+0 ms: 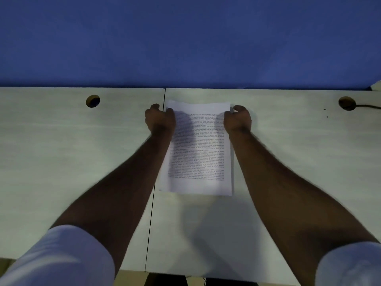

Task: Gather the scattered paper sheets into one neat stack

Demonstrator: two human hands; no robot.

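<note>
blue partition [185,38] behind pale desk [82,151] | paper stack [199,149] printed side up, right of the desk seam | left hand [159,119] pinches its far-left corner | right hand [239,118] pinches its far-right corner

A blue partition [185,38] is set behind two pale desktops [72,151] joined at a seam [153,193]. Two cable holes [93,101] are cut in; light is dim.

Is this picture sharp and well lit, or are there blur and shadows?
Head view: dim and bluish; the printed text on the paper stack is too soft to read; the left hand casts a shadow on it; both forearms look blurred; the desk edges curve slightly.
</note>
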